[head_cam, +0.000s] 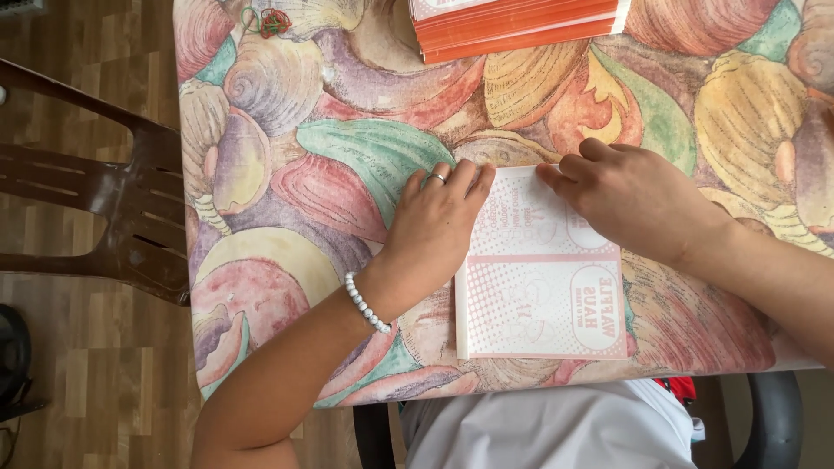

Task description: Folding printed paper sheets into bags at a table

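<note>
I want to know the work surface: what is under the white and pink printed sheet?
The printed sheet lies flat on a shell-patterned tablecloth. The left hand and right hand press its far edge. Anything beneath the sheet is covered.

Home-style room suggested, possibly used for small piecework. Table [261, 113] covered by seashell-patterned oilcloth under both hands. Brown plastic chair [113, 200] seen well left of left hand [439, 221], on wood-look laminate floor [78, 365]. Stack of orange-edged printed sheets [512, 26] kept beyond right hand [625, 195]. Rubber bands [269, 21] left near far table edge.
</note>
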